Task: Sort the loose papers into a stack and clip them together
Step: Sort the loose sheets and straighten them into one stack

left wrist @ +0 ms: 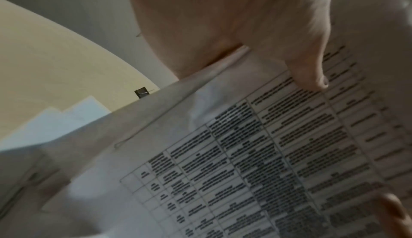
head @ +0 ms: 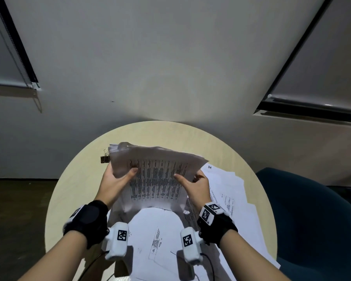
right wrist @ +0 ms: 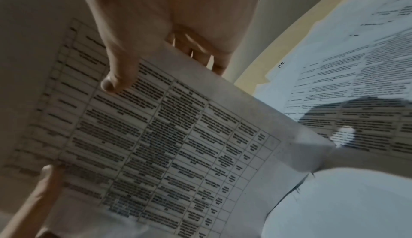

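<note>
A stack of printed papers [head: 158, 175] stands tilted at table centre; a black binder clip [head: 105, 159] lies at its ten o'clock.

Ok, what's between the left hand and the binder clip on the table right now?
Only the held stack of papers: in the head view its left edge, gripped by the left hand, overlaps the binder clip. The left wrist view shows the same.

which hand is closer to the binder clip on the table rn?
Left. The left hand grips the held stack at its left edge, just this side of the binder clip. The right hand grips the stack's opposite edge, well to the clip's right.
</note>
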Motion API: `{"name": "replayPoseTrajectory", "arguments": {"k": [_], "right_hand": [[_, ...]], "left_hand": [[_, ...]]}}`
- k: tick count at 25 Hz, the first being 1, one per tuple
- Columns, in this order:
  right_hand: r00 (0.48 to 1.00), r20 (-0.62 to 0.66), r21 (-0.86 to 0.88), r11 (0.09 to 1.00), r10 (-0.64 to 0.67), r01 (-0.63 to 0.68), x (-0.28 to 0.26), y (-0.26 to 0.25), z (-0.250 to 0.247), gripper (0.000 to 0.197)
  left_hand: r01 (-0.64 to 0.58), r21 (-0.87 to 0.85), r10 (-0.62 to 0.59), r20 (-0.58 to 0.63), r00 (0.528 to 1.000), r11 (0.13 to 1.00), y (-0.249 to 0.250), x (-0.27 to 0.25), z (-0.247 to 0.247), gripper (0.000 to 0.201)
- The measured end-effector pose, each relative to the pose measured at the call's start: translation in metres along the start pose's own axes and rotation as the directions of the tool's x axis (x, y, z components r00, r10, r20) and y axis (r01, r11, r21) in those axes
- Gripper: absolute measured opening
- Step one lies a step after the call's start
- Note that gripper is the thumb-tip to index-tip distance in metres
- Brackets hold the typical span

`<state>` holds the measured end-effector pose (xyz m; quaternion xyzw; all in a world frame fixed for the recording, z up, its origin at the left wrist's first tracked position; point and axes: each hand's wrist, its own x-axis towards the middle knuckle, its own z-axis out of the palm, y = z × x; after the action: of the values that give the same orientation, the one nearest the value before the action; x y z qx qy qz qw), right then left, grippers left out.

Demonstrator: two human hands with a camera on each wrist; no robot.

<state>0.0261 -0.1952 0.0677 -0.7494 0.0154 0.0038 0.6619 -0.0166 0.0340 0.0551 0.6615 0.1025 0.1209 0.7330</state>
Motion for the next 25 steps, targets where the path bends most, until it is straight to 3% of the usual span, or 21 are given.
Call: {"name": "replayPoseTrajectory", "arguments": {"k": [3, 7, 9, 12, 14, 16, 18, 20, 21, 22, 25], "right_hand": [[0.999, -0.002, 0.044, 0.998, -0.049, 0.049, -0.002, -0.018, 0.010, 0.036], [0.987, -0.003, 0.050, 0.986, -0.162, 0.162, 0.020, -0.036, 0.016, 0.044], [0.997, 0.016, 0.065, 0.996, -0.070, 0.068, 0.029, -0.029, 0.009, 0.035], [0.999, 0.027, -0.156, 0.987, 0.033, -0.029, 0.026, -0.004, 0.003, 0.017], [1.000, -0.003, -0.207, 0.978, 0.014, -0.015, 0.023, -0.001, 0.002, 0.027], [0.999, -0.032, -0.170, 0.985, 0.005, -0.010, 0.023, -0.007, -0.001, 0.030], [0.999, 0.031, -0.174, 0.984, 0.042, -0.036, 0.023, -0.003, -0.004, 0.026], [0.984, 0.110, -0.305, 0.947, 0.139, -0.100, 0.013, 0.015, -0.004, 0.025], [0.978, 0.128, -0.350, 0.930, 0.164, -0.110, 0.008, 0.022, -0.002, 0.028], [0.976, 0.129, -0.345, 0.931, 0.174, -0.120, 0.003, 0.024, -0.002, 0.032], [0.968, 0.140, -0.109, 0.974, 0.211, -0.197, 0.003, 0.018, -0.006, 0.019]], "left_hand": [[-0.046, 0.033, 0.045, 0.037, 0.998, 0.998, 0.002, 0.002, 0.013, 0.078], [-0.131, -0.012, 0.131, -0.001, 0.991, 0.991, 0.022, 0.015, 0.024, 0.049], [-0.102, -0.009, 0.102, -0.022, 0.995, 0.995, 0.018, 0.017, 0.019, 0.035], [0.025, 0.049, -0.025, -0.002, 1.000, 0.998, -0.003, 0.010, 0.015, 0.012], [0.042, 0.079, -0.041, -0.018, 0.999, 0.996, -0.007, 0.007, 0.018, 0.021], [0.018, 0.016, -0.017, -0.059, 0.998, 1.000, -0.008, 0.007, 0.019, 0.013], [0.056, -0.008, -0.057, -0.048, 0.997, 0.998, -0.020, 0.005, 0.013, 0.018], [0.127, 0.141, -0.133, 0.028, 0.991, 0.982, -0.044, -0.008, 0.008, 0.036], [0.156, 0.197, -0.168, 0.047, 0.985, 0.968, -0.052, -0.016, 0.010, 0.027], [0.181, 0.222, -0.196, 0.047, 0.979, 0.958, -0.057, -0.020, 0.011, 0.011], [0.218, 0.250, -0.213, -0.048, 0.976, 0.943, -0.057, -0.011, 0.008, 0.011]]}}
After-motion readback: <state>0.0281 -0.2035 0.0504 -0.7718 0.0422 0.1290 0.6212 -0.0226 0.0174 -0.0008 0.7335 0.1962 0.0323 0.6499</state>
